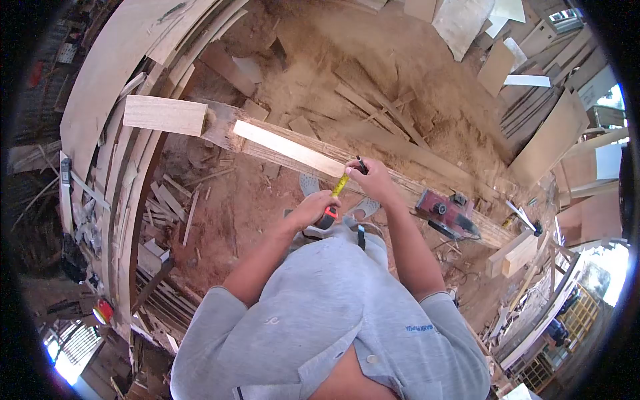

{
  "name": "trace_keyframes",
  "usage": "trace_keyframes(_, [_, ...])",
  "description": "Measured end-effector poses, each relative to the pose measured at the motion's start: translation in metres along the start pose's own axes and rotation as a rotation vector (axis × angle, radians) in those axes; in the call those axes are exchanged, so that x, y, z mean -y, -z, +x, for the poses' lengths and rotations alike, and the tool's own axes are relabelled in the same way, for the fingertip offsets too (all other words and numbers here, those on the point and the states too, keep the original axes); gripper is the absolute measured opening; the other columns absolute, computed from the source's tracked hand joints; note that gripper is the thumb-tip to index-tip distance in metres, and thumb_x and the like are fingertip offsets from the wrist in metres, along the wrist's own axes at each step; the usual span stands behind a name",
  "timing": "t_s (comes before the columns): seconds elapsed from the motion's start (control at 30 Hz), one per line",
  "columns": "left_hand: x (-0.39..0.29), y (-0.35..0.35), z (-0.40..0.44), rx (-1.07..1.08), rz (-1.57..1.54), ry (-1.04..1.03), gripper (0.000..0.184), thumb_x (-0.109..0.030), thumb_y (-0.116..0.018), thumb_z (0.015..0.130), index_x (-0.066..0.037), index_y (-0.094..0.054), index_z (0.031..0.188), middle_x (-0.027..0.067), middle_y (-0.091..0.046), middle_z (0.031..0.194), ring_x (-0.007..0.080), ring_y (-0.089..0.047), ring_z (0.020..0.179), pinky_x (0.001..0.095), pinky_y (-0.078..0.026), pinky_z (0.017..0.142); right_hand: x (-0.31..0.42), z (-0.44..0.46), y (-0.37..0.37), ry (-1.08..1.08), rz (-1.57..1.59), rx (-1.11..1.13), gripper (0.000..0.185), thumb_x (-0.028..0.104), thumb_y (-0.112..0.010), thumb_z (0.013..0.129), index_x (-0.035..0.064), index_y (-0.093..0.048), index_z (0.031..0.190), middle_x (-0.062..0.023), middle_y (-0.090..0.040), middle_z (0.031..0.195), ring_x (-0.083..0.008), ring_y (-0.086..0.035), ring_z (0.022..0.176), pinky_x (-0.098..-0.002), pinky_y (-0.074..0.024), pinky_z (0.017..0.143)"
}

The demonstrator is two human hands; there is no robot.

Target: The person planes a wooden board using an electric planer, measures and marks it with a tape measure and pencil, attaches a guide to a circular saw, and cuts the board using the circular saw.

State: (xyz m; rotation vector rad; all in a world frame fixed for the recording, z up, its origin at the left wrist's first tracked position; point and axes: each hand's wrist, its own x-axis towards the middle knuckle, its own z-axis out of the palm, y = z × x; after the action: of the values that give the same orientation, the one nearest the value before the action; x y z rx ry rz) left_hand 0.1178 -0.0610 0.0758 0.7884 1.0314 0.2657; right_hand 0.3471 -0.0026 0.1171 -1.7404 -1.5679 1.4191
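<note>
My left hand (315, 209) is closed around a tape measure (330, 213) with a red and black case, close to my body. A short length of yellow blade (341, 185) runs from it up to the end of a pale planed wood strip (290, 148). My right hand (375, 181) is at that same end, closed on a dark marking pen (362, 165) that sticks up from the fingers. The strip lies along a long rough timber beam (413, 188). Where the pen's tip touches cannot be made out.
A red electric planer (445, 212) sits on the beam to the right. A pale wood block (165, 115) rests at the beam's left end. Long stacked boards (110, 173) line the left side. Offcuts (383, 107) and sawdust cover the ground; sheets (550, 137) lean at right.
</note>
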Motion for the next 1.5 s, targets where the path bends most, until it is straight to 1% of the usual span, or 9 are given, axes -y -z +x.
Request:
trace_keyframes(0.1, [-0.012,-0.004,-0.003,0.007,-0.266,0.142,0.031,-0.03,-0.05,0.11,-0.001,-0.062,0.109,0.0157,-0.073,0.094,0.0211,-0.071,0.066,0.0325,-0.057,0.059,-0.01,0.002,-0.006,0.001,0.034,-0.047,0.032,0.031,-0.075,0.094,0.0006,-0.077,0.105,-0.0143,-0.076,0.091,-0.0214,-0.069,0.081,-0.0377,-0.0529,0.074])
trace_keyframes(0.2, [-0.016,-0.011,0.003,-0.019,-0.362,0.069,0.029,-0.03,-0.047,0.112,-0.003,-0.051,0.124,0.0218,-0.072,0.102,0.024,-0.071,0.059,0.0342,-0.059,0.052,-0.008,0.007,-0.009,0.001,-0.003,-0.073,0.032,0.031,-0.076,0.092,0.0007,-0.077,0.103,-0.016,-0.076,0.09,-0.0247,-0.07,0.081,-0.0393,-0.0531,0.074])
trace_keyframes(0.3, [-0.02,-0.012,0.007,-0.017,-0.414,0.097,0.03,-0.024,-0.045,0.112,-0.004,-0.041,0.134,0.0253,-0.071,0.11,0.0299,-0.075,0.066,0.0377,-0.063,0.056,-0.004,0.012,-0.011,0.015,-0.054,-0.064,0.032,0.031,-0.077,0.089,0.0013,-0.077,0.1,-0.0169,-0.075,0.089,-0.0279,-0.07,0.08,-0.0407,-0.0534,0.073])
trace_keyframes(0.5, [-0.014,-0.017,0.013,-0.024,-0.408,0.047,0.036,-0.024,-0.049,0.111,-0.007,-0.04,0.141,0.0265,-0.068,0.118,0.0359,-0.077,0.079,0.044,-0.066,0.061,-0.014,0.017,-0.013,0.011,-0.104,-0.074,0.031,0.031,-0.079,0.086,0.0027,-0.077,0.096,-0.0172,-0.074,0.088,-0.0301,-0.07,0.08,-0.0416,-0.0535,0.072])
trace_keyframes(0.87, [-0.004,-0.016,0.016,-0.043,-0.433,0.035,0.032,-0.024,-0.05,0.111,-0.008,-0.044,0.137,0.0227,-0.071,0.114,0.032,-0.077,0.077,0.0419,-0.065,0.062,-0.009,0.016,-0.008,-0.012,-0.089,-0.039,0.03,0.032,-0.08,0.087,0.0026,-0.076,0.096,-0.0129,-0.072,0.084,-0.0216,-0.065,0.075,-0.0373,-0.051,0.069])
trace_keyframes(1.27, [-0.007,-0.02,0.014,-0.04,-0.45,0.03,0.034,-0.023,-0.051,0.109,-0.01,-0.04,0.139,0.0241,-0.07,0.115,0.0309,-0.076,0.075,0.0414,-0.065,0.061,-0.008,0.017,-0.005,0.038,-0.149,-0.11,0.035,0.036,-0.076,0.092,0.0011,-0.076,0.093,-0.0122,-0.071,0.078,-0.0196,-0.064,0.07,-0.036,-0.0508,0.067])
trace_keyframes(1.37, [-0.011,-0.018,0.011,-0.036,-0.452,0.047,0.035,-0.022,-0.051,0.11,-0.01,-0.04,0.141,0.0242,-0.071,0.116,0.0306,-0.076,0.076,0.0412,-0.065,0.061,-0.004,0.023,0.015,-0.123,0.019,-0.25,0.043,0.04,-0.069,0.101,0.0001,-0.076,0.089,-0.0085,-0.071,0.08,-0.0159,-0.061,0.069,-0.0334,-0.0472,0.062])
trace_keyframes(1.47, [-0.016,-0.02,0.009,-0.047,-0.464,0.057,0.033,-0.019,-0.048,0.11,-0.009,-0.04,0.14,0.023,-0.072,0.115,0.0299,-0.077,0.074,0.0378,-0.063,0.057,-0.011,0.029,0.042,-0.059,0.526,-0.359,0.043,0.035,-0.059,0.108,-0.0001,-0.075,0.089,-0.009,-0.07,0.077,-0.0147,-0.063,0.068,-0.0339,-0.051,0.066])
trace_keyframes(1.5, [-0.015,-0.021,0.01,-0.055,-0.467,0.056,0.032,-0.017,-0.046,0.11,-0.008,-0.04,0.14,0.0224,-0.072,0.114,0.0296,-0.077,0.073,0.0362,-0.062,0.054,-0.007,0.027,0.044,-0.006,0.504,-0.4,0.044,0.033,-0.056,0.11,-0.0009,-0.074,0.088,-0.0086,-0.069,0.078,-0.0151,-0.062,0.07,-0.0337,-0.0504,0.067])
